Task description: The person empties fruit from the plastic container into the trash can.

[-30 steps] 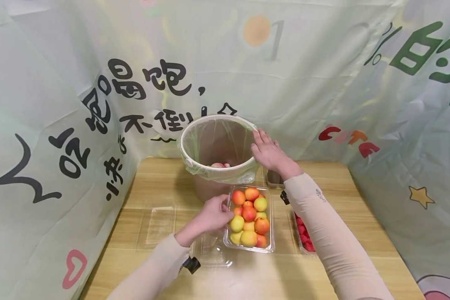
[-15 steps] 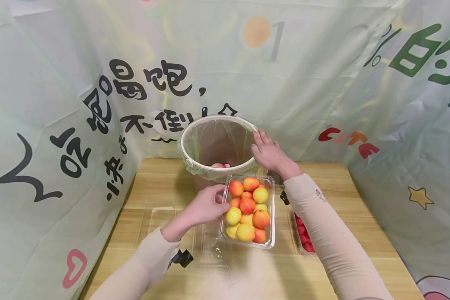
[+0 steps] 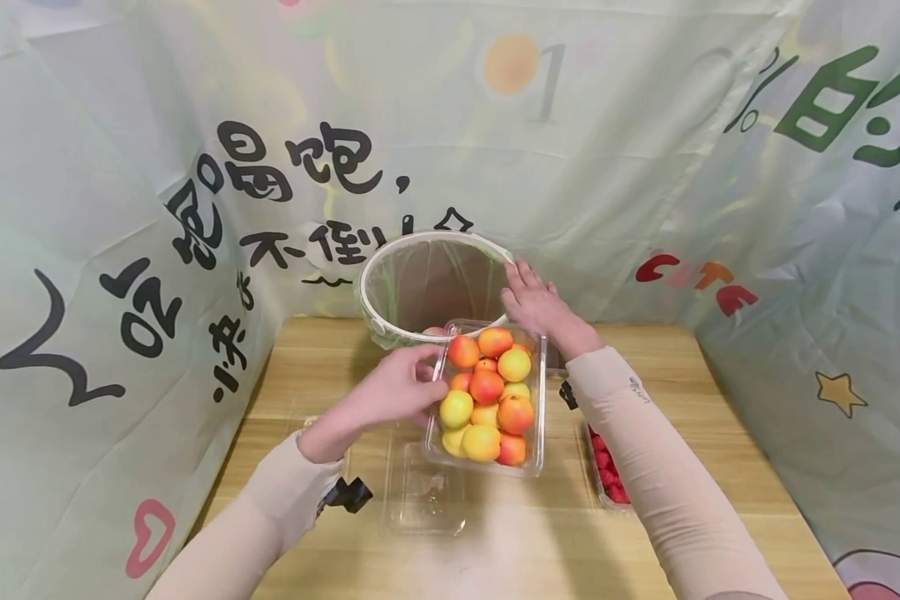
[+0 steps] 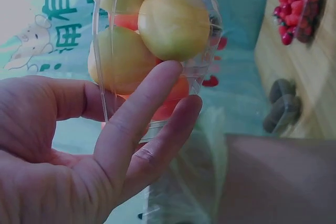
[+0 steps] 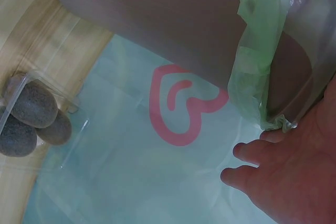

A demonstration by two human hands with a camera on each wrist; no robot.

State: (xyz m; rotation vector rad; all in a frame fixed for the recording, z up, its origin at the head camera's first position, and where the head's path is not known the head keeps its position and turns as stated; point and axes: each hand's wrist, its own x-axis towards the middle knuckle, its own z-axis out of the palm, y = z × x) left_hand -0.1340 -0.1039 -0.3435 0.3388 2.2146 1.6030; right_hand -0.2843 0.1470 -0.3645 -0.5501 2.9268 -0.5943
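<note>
My left hand (image 3: 393, 387) grips the left side of a clear plastic box (image 3: 487, 468). It is filled with round yellow and orange-red fruits (image 3: 486, 387) that resemble apricots. In the left wrist view, the fingers (image 4: 139, 114) lie against the box's wall. The box is raised and tilted, its far end overlapping the near rim of the bin (image 3: 365, 292) in the head view. Green film (image 5: 257, 51) lines this bin, and a pinkish thing (image 3: 435, 331) shows inside. My right hand (image 3: 542, 308) rests on the bin's right rim with its fingers extended.
A clear lid-like tray (image 3: 423, 500) lies on the wooden table (image 3: 510, 550). Red berries (image 3: 606, 467) in a clear box are partly hidden under the right forearm. Dark oval fruits (image 5: 31, 106) sit in another box right of the bin. Printed cloth (image 3: 607, 192) walls surround the table.
My left hand has lifted the box of fruit up and slightly left, toward the bin, so it now covers part of the near rim. The right hand has stayed on the rim.
</note>
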